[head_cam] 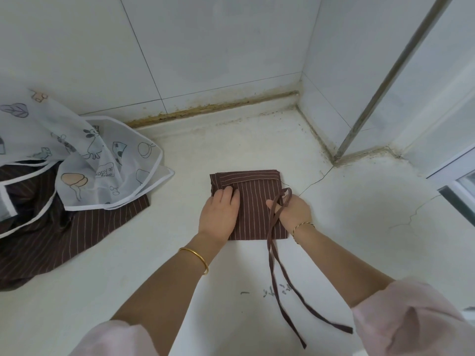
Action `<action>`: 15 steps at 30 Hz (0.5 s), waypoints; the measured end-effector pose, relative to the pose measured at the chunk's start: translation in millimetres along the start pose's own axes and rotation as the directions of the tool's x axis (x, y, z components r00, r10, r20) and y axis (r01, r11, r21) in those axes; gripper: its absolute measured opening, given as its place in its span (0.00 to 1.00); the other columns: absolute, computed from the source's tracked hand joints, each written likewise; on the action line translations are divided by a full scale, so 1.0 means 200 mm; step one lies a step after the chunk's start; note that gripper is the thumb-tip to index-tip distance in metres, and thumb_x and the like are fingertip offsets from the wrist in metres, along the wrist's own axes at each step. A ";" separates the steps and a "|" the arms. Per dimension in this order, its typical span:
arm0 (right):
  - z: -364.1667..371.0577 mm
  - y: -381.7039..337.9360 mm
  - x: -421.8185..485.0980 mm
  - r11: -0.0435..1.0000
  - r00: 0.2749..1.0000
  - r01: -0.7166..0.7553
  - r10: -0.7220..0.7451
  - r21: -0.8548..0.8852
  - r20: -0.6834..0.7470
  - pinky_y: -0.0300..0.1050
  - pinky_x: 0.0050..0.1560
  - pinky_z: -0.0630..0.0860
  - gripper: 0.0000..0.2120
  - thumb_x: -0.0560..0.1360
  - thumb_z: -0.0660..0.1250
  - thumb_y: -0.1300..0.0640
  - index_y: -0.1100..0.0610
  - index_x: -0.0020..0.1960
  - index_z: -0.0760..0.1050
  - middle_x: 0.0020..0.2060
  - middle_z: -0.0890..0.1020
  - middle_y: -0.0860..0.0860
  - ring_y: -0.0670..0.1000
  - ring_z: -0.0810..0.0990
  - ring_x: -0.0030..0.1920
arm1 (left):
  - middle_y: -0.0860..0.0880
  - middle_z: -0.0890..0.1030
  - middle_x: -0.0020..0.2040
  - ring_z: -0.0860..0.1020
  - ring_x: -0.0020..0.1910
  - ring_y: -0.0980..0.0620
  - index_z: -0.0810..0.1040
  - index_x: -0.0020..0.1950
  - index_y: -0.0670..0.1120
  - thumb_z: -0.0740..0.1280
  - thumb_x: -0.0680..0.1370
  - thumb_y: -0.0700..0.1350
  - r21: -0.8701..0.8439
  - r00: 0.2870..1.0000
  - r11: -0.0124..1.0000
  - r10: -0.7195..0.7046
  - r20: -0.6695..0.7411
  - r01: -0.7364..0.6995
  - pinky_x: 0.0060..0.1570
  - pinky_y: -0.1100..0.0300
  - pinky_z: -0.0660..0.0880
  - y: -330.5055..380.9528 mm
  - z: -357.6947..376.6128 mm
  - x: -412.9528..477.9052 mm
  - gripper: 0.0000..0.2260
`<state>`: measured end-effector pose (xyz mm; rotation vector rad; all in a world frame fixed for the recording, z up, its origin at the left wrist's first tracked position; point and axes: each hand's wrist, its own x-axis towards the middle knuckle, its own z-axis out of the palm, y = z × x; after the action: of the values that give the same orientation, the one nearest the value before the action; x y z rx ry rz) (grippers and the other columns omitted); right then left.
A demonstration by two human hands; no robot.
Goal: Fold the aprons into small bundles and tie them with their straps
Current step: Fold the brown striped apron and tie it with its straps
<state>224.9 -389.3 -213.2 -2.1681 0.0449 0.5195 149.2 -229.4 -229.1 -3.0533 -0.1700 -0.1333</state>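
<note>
Brown striped bundle lies between the hands: left hand presses it flat, right hand grips the straps. Press firmly while winding them tight around it.

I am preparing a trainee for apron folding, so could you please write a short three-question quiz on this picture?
1. True or false: the left hand presses down on the folded apron.
2. What does the right hand hold? A a sponge; B the straps; C a clothes peg.
3. Fill the gap: in the pile at the left, the white printed apron lies ___ the brown striped apron.

Key: 1 true; 2 B; 3 on top of.
</note>
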 end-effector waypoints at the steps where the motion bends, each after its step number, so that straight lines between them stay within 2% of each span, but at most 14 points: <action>1: 0.00 0.00 0.00 1.000 0.999 0.012 -0.013 -0.021 -0.043 0.41 0.38 0.69 0.16 0.72 0.70 0.46 0.57 0.46 0.70 0.35 0.75 0.46 0.50 0.76 0.39 | 0.42 0.80 0.54 0.79 0.48 0.44 0.79 0.59 0.41 0.78 0.60 0.37 0.033 0.999 0.999 0.012 0.033 -0.013 0.44 0.55 0.78 0.01 0.01 0.00 0.27; 4: -0.01 -0.02 0.01 0.994 0.988 0.001 -0.017 -0.105 -0.156 0.45 0.39 0.72 0.21 0.72 0.65 0.37 0.56 0.44 0.69 0.37 0.76 0.50 0.52 0.77 0.38 | 0.41 0.79 0.56 0.79 0.53 0.43 0.78 0.62 0.42 0.76 0.63 0.39 0.071 0.999 0.997 0.022 0.047 -0.025 0.47 0.54 0.77 0.00 0.02 0.01 0.27; 5: -0.03 -0.03 0.02 0.992 0.992 -0.008 -0.008 -0.127 -0.126 0.47 0.40 0.74 0.22 0.74 0.60 0.36 0.56 0.41 0.71 0.36 0.77 0.51 0.53 0.77 0.37 | 0.41 0.79 0.57 0.79 0.54 0.42 0.78 0.62 0.43 0.76 0.63 0.39 0.084 0.999 0.996 0.018 0.044 -0.021 0.47 0.53 0.77 -0.01 0.03 0.01 0.27; 6: -0.05 -0.05 0.03 0.998 0.996 -0.036 0.032 -0.043 -0.084 0.47 0.41 0.76 0.25 0.77 0.55 0.36 0.57 0.38 0.73 0.34 0.77 0.52 0.53 0.78 0.35 | 0.41 0.79 0.57 0.78 0.56 0.42 0.78 0.62 0.43 0.76 0.63 0.38 0.090 0.999 0.996 0.011 0.048 -0.015 0.48 0.52 0.77 -0.01 0.03 0.01 0.27; 7: -0.09 -0.06 0.04 0.998 0.999 0.030 -0.031 -0.052 -0.014 0.46 0.39 0.77 0.28 0.79 0.51 0.38 0.57 0.36 0.74 0.32 0.77 0.53 0.52 0.78 0.32 | 0.40 0.78 0.59 0.77 0.59 0.40 0.77 0.64 0.43 0.75 0.64 0.38 0.079 0.999 0.997 0.009 0.048 -0.013 0.50 0.52 0.77 -0.01 0.02 0.01 0.28; 8: -0.12 -0.09 0.04 0.989 0.998 0.018 -0.026 0.150 0.056 0.43 0.34 0.77 0.31 0.80 0.47 0.38 0.59 0.36 0.76 0.31 0.78 0.54 0.50 0.78 0.29 | 0.39 0.75 0.63 0.73 0.64 0.39 0.74 0.67 0.44 0.73 0.68 0.38 0.051 0.998 0.999 0.007 0.060 -0.011 0.54 0.50 0.75 0.00 0.01 0.01 0.27; 9: -0.16 -0.09 0.06 0.971 0.997 0.062 -0.071 0.230 0.031 0.42 0.33 0.77 0.33 0.80 0.44 0.37 0.60 0.39 0.77 0.33 0.81 0.57 0.51 0.79 0.29 | 0.39 0.70 0.68 0.67 0.69 0.38 0.69 0.71 0.44 0.68 0.73 0.38 0.030 0.997 1.000 0.005 0.075 -0.007 0.60 0.49 0.72 0.00 0.01 0.00 0.27; 10: -0.21 -0.11 0.07 0.854 1.000 0.002 0.007 0.521 -0.015 0.44 0.37 0.77 0.33 0.80 0.43 0.37 0.60 0.47 0.77 0.42 0.82 0.60 0.54 0.81 0.36 | 0.39 0.64 0.72 0.61 0.72 0.37 0.63 0.74 0.46 0.63 0.76 0.38 0.040 0.996 0.999 -0.001 0.087 -0.003 0.64 0.49 0.68 0.00 0.03 0.00 0.26; 11: -0.25 -0.12 0.09 0.712 0.994 0.003 0.075 0.702 -0.080 0.48 0.44 0.77 0.30 0.80 0.44 0.37 0.58 0.58 0.74 0.55 0.80 0.61 0.57 0.81 0.47 | 0.40 0.61 0.74 0.58 0.73 0.37 0.61 0.75 0.47 0.61 0.77 0.38 0.047 0.996 0.999 -0.010 0.085 0.006 0.66 0.49 0.66 0.00 0.03 0.00 0.26; 12: -0.28 -0.10 0.11 0.391 0.976 -0.034 0.212 0.920 -0.054 0.50 0.52 0.76 0.27 0.81 0.46 0.39 0.56 0.68 0.66 0.66 0.73 0.58 0.58 0.77 0.56 | 0.39 0.62 0.73 0.60 0.73 0.37 0.62 0.75 0.47 0.64 0.76 0.38 0.050 0.997 0.999 -0.025 0.074 0.021 0.64 0.49 0.67 0.00 0.03 0.00 0.27; 13: -0.31 -0.09 0.12 0.073 0.938 -0.057 0.344 0.996 0.028 0.46 0.53 0.76 0.25 0.81 0.48 0.43 0.56 0.73 0.60 0.68 0.70 0.55 0.56 0.75 0.59 | 0.37 0.65 0.71 0.64 0.70 0.36 0.67 0.73 0.48 0.68 0.74 0.37 0.040 0.999 0.999 -0.037 0.030 0.036 0.62 0.48 0.70 0.00 0.03 0.00 0.28; 14: -0.30 -0.06 0.12 0.483 0.938 0.009 0.300 0.876 -0.175 0.39 0.46 0.77 0.23 0.82 0.52 0.49 0.58 0.73 0.60 0.62 0.74 0.55 0.53 0.76 0.52 | 0.36 0.68 0.68 0.67 0.68 0.36 0.70 0.70 0.48 0.71 0.71 0.37 -0.004 0.998 0.998 -0.058 0.011 0.058 0.59 0.47 0.72 0.00 0.03 0.00 0.28; 15: -0.31 -0.06 0.12 0.828 0.913 -0.030 0.250 0.559 -0.322 0.37 0.38 0.75 0.20 0.81 0.55 0.57 0.62 0.70 0.64 0.51 0.76 0.55 0.50 0.75 0.43 | 0.36 0.70 0.65 0.70 0.65 0.35 0.72 0.68 0.48 0.72 0.69 0.36 -0.068 0.996 0.994 -0.085 0.001 0.085 0.57 0.46 0.74 0.00 0.04 0.01 0.28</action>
<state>270.5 -425.6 -180.6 -1.6693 0.5179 0.1231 151.4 -228.8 -237.1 -3.1142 -0.3020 -0.1497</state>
